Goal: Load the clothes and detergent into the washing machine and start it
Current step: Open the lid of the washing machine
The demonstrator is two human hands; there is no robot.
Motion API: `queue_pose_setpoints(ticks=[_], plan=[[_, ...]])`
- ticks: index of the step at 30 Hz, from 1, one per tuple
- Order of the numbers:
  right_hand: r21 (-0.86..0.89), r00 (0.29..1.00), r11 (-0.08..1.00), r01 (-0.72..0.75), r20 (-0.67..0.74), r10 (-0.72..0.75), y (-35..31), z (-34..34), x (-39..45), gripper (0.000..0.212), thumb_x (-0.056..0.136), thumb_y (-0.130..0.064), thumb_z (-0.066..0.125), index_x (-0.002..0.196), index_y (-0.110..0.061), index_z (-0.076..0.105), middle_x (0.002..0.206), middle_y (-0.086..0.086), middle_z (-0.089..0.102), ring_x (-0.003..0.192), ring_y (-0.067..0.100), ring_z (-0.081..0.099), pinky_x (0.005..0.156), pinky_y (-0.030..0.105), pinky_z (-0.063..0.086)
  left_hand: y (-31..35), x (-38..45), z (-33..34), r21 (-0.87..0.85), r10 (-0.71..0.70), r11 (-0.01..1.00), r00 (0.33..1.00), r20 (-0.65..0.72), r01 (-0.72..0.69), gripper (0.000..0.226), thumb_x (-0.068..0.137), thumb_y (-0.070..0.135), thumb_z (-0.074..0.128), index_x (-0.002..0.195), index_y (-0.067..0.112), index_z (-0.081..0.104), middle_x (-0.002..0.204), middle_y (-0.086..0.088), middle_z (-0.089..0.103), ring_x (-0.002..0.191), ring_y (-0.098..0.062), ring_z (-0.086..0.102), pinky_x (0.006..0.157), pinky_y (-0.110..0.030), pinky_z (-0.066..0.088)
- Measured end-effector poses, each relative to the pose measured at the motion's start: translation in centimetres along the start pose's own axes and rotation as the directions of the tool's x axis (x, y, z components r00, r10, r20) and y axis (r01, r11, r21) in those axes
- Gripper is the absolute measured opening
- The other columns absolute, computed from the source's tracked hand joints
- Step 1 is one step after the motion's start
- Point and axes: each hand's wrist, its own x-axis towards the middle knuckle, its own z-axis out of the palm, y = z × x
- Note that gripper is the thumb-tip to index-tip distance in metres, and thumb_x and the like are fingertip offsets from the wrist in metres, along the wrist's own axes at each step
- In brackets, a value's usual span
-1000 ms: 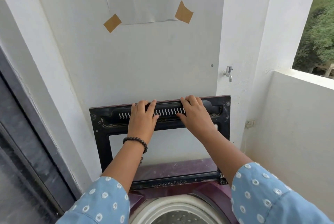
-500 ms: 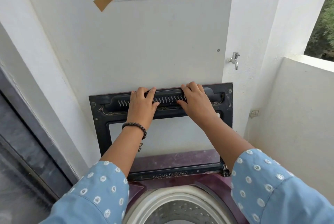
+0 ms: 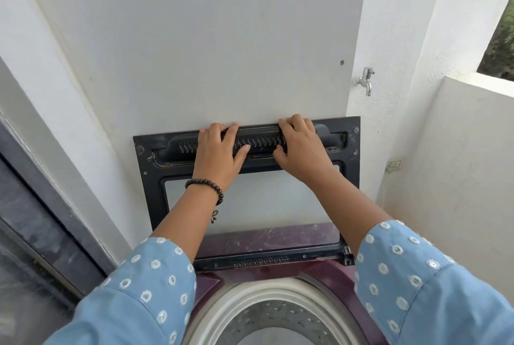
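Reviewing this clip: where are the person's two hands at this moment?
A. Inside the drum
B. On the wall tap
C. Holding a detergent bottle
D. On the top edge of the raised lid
D: the left hand and right hand both rest on the upper edge of the upright lid, fingers over its rim.

Maroon top-loading washing machine point(image 3: 267, 275), black-framed glass lid point(image 3: 155, 177) upright against wall, drum open.
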Motion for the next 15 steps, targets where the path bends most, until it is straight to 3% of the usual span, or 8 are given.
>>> queue_pose_setpoints(ticks=[4, 8, 11, 15], plan=[[-0.019, 1.0, 1.0, 0.015, -0.01, -0.016, 0.0, 0.1, 0.0, 0.051, 0.084, -0.015, 0.056, 0.132, 0.002, 0.049, 0.122, 0.016, 0.051, 0.11, 0.035, 0.046, 0.099, 0.041, 0.042, 0.0, -0.1, 0.1, 0.007, 0.043, 0.999, 0.998, -0.037, -0.043, 0.053, 0.095, 0.035, 0.063, 0.138, 0.007, 0.053, 0.126, -0.017, 0.054, 0.117, -0.036, 0.047, 0.111, -0.057, 0.036], [-0.084, 0.999, 0.995, 0.047, -0.007, -0.048, 0.1, 0.5, -0.5, 0.064, 0.08, -0.015, 0.06, 0.138, 0.005, 0.042, 0.13, 0.018, 0.048, 0.121, 0.036, 0.044, 0.111, 0.044, 0.034, -0.1, -0.6, 0.3, 0.064, 0.08, 0.995, 0.997, 0.003, -0.08, 0.06, 0.097, 0.039, 0.053, 0.146, 0.005, 0.042, 0.141, -0.015, 0.047, 0.14, -0.033, 0.038, 0.12, -0.051, 0.017], [-0.132, 0.997, 0.99, 0.053, 0.07, -0.044, 0.0, 0.7, -1.0, 0.079, 0.083, -0.02, 0.059, 0.149, 0.004, 0.023, 0.149, 0.019, 0.032, 0.144, 0.035, 0.022, 0.122, 0.044, 0.014, -0.3, -1.2, 0.2, 0.107, 0.055, 0.992, 0.993, 0.103, -0.066, 0.066, 0.102, 0.044, 0.041, 0.155, 0.01, 0.022, 0.16, -0.012, 0.026, 0.152, -0.029, 0.014, 0.123, -0.046, 0.006], [-0.195, 0.986, 0.98, 0.039, 0.168, -0.006, -0.2, 0.3, -1.8, 0.089, 0.09, -0.025, 0.054, 0.154, -0.002, -0.003, 0.163, 0.015, 0.001, 0.151, 0.029, -0.004, 0.123, 0.043, 0.004, 0.2, -1.6, -0.5, 0.145, -0.008, 0.989, 0.976, 0.219, -0.024, 0.07, 0.104, 0.05, 0.027, 0.158, 0.015, 0.0, 0.167, -0.005, -0.003, 0.154, -0.023, -0.008, 0.123, -0.045, -0.003]])
